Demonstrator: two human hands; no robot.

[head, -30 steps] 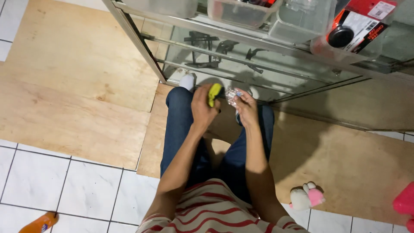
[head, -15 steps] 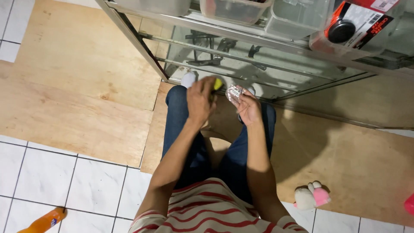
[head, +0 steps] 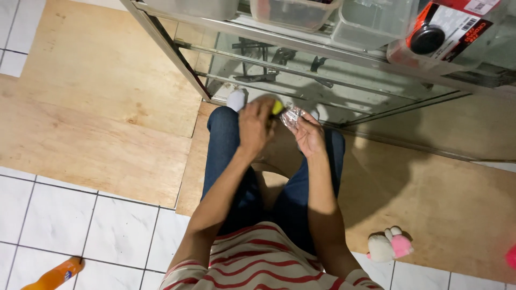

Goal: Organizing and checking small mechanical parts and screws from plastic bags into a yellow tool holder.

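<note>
Plywood floor [head: 97,139] lies beside hands gripping yellow tool [head: 277,107] and clear packet [head: 293,115].

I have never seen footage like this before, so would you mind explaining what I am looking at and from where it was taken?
There is no machine here: the camera sits on a person's head and looks straight down, so you see their own arms, striped shirt and jeans. They sit on plywood sheets laid over a white tiled floor, facing a glass display case. The left hand grips a small yellow object; the right hand holds a crinkled clear wrapper beside it. What they are exactly is too small to tell. On the floor lie a pink and white plush toy and an orange bottle.
</note>
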